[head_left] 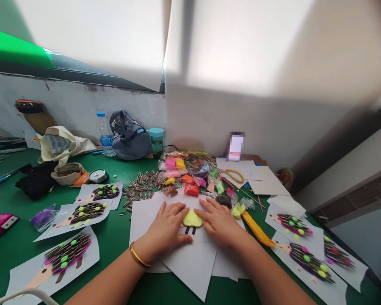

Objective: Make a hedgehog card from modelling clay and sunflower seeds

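Observation:
A flat yellow clay shape (192, 218) lies on white paper (197, 262), with two short dark strips below it. My left hand (169, 224) rests palm down on the paper, its fingers spread and its index fingertip at the shape's left edge. On the other side, my right hand (220, 220) lies with fingers spread, touching the right edge of the shape. Neither hand grips anything. Beyond the paper are a red clay packet (191, 189) and a pile of striped sunflower seeds (142, 185).
Hedgehog pictures (66, 258) lie at the left, and more hedgehog pictures (309, 262) at the right. A yellow cutter (257, 228) is beside my right forearm. Yellow-handled scissors (233, 174), a phone (236, 147), a blue bag (131, 142) and a water bottle (104, 133) stand or lie farther back.

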